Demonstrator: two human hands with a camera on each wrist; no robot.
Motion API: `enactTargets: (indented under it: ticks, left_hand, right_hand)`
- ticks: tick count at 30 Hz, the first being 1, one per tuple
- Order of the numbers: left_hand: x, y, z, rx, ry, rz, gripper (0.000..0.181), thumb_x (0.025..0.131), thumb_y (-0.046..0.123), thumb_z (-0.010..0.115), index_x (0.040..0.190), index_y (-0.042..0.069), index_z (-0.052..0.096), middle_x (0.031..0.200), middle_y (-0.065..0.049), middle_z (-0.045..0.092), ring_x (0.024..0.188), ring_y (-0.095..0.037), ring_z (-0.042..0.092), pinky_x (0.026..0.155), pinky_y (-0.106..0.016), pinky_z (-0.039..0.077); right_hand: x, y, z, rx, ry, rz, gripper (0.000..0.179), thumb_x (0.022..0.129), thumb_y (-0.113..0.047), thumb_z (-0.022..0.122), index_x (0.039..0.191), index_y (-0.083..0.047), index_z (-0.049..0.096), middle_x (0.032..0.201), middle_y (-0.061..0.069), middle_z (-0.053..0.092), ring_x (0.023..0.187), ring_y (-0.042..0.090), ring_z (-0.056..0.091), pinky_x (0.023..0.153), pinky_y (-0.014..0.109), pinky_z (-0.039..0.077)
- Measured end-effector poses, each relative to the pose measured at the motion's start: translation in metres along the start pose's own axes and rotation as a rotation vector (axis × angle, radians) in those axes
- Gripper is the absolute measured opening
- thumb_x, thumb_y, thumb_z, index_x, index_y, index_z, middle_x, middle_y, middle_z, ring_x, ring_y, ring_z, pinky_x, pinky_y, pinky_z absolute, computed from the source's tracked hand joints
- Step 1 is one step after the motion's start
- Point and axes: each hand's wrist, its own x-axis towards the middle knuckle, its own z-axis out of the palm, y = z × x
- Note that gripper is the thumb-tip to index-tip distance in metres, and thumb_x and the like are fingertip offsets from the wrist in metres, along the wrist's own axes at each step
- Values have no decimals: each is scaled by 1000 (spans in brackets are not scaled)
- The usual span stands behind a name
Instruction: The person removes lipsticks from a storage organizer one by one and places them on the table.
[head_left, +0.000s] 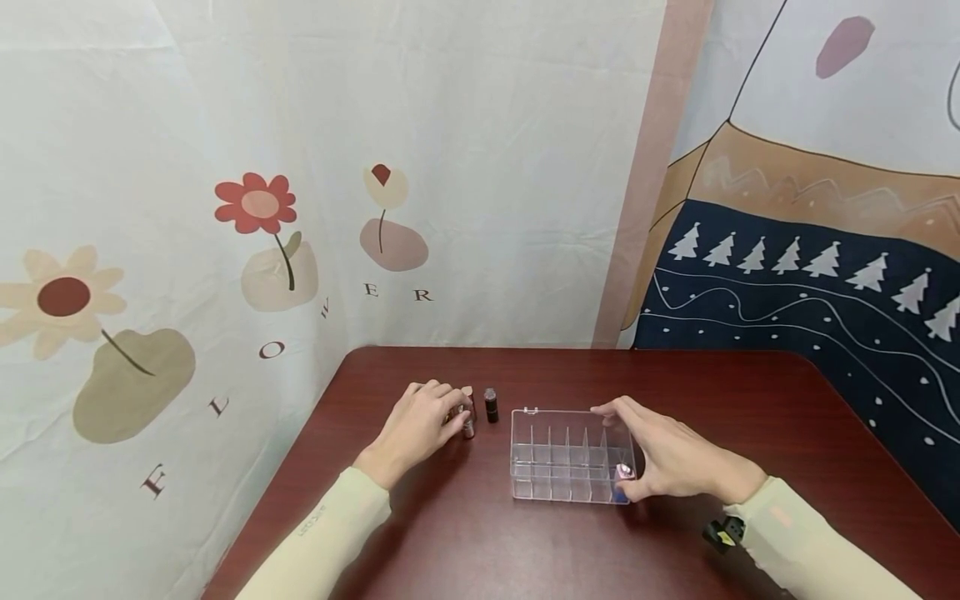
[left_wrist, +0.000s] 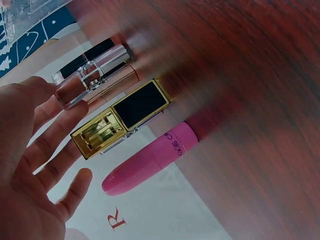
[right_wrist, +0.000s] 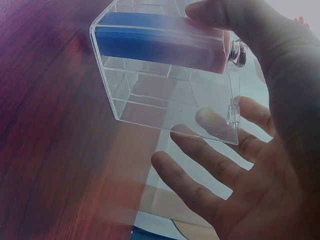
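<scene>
My left hand (head_left: 423, 419) is at a small group of lipstick tubes, pinching the top of a clear-capped lipstick (left_wrist: 114, 61) between thumb and finger. Close by its other fingers stand a gold-and-black lipstick (left_wrist: 142, 105) and a pink tube (left_wrist: 152, 157). My right hand (head_left: 675, 454) grips the right end of a clear divided box (head_left: 570, 492), thumb at the near side and fingers at the far side. Inside the box's front right compartment stands a blue-and-pink tube (right_wrist: 160, 42) with a shiny top. My palm hides part of the lipstick group in the head view.
A small black bottle (head_left: 491, 405) stands between the left hand and the box. Everything rests on a dark red-brown table (head_left: 480, 550). Behind its far edge hangs a printed cloth (head_left: 510, 167). A black device (head_left: 723, 533) is strapped at the right wrist.
</scene>
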Motion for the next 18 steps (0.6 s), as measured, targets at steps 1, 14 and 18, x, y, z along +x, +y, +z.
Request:
enactTargets:
  ticks: [1, 14, 18]
  left_hand:
    - [0, 0, 0, -2, -2, -1, 9, 104, 25, 89, 111, 23, 85, 110, 6, 86, 98, -20, 76, 92, -48, 63]
    - [0, 1, 2, -34, -7, -10, 7, 105, 24, 89, 111, 23, 85, 126, 4, 89, 98, -22, 76, 89, -48, 61]
    - [1, 2, 1, -41, -19, -22, 7, 105, 24, 88, 111, 24, 84, 130, 5, 88, 100, -22, 76, 91, -48, 61]
  right_hand:
    - [0, 0, 0, 1, 0, 0, 99, 75, -36, 105, 159, -25, 54, 148, -3, 71, 133, 18, 77, 103, 42, 68]
    - [0, 1, 1, 3, 10, -23, 99, 74, -35, 105, 158, -22, 54, 148, 2, 71, 131, 17, 77, 103, 42, 69]
    - [0, 1, 1, 0, 10, -23, 100, 74, -36, 105, 159, -22, 54, 149, 2, 71, 132, 17, 77, 104, 42, 69]
